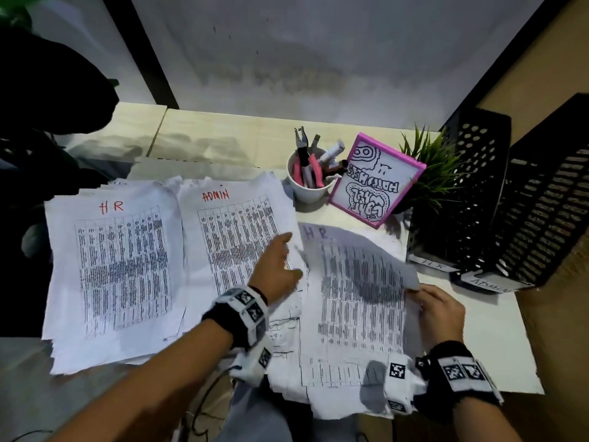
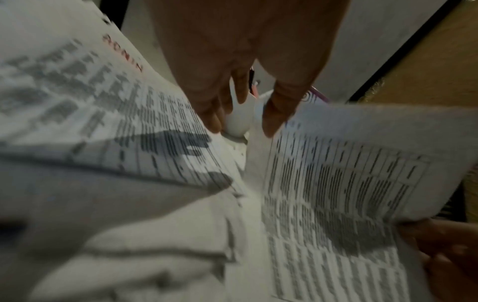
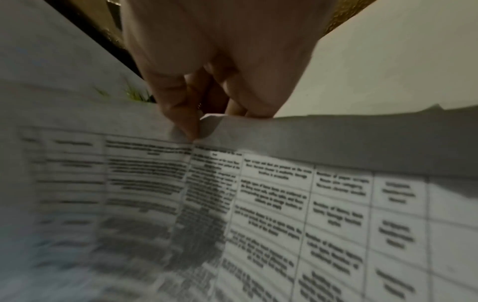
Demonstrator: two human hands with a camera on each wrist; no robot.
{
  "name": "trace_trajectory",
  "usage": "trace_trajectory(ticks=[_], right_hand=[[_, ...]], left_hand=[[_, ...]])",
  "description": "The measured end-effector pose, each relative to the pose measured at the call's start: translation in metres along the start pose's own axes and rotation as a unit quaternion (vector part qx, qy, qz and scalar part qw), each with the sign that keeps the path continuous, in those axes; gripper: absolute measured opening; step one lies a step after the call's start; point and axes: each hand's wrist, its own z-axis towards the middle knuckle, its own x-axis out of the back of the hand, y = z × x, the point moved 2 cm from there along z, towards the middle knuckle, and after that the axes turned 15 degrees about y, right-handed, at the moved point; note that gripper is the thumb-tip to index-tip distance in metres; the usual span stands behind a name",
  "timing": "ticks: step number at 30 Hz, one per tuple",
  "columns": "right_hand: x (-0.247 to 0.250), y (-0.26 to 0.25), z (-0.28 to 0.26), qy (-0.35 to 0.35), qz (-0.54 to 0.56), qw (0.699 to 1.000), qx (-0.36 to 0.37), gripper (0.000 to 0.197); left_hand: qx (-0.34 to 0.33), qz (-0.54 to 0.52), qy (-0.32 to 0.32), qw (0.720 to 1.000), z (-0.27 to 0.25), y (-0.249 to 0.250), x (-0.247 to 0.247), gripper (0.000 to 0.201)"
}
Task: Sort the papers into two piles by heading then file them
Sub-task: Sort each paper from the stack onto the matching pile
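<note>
Two sorted piles lie on the desk: the HR pile (image 1: pixel 118 275) at the left and the ADMIN pile (image 1: pixel 236 224) beside it. To their right lies the unsorted stack (image 1: pixel 344 371). Its top sheet (image 1: pixel 360 282), headed HR, is lifted and curved. My right hand (image 1: pixel 424 298) pinches that sheet's right edge, thumb on top (image 3: pixel 196 130). My left hand (image 1: pixel 283 260) hovers with straight fingers over the ADMIN pile's right edge, holding nothing (image 2: pixel 243 124). The lifted sheet (image 2: pixel 336 183) stands just right of its thumb. Two black perforated file trays stand at the right, labelled HR (image 1: pixel 459 199) and ADMIN (image 1: pixel 541 218).
A white cup (image 1: pixel 307 189) of pens and pliers, a pink picture frame (image 1: pixel 376 180) and a small green plant (image 1: pixel 436 167) stand behind the unsorted stack. A white wall closes the back. A dark bulky object (image 1: pixel 47 90) fills the far left.
</note>
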Motion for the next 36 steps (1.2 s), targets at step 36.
trace_trajectory(ticks=[36], right_hand=[[-0.008,-0.011,0.020,-0.053,-0.209,0.961,0.176,0.029]], left_hand=[[0.113,-0.160,0.010,0.981,-0.050,-0.019,-0.010,0.017]])
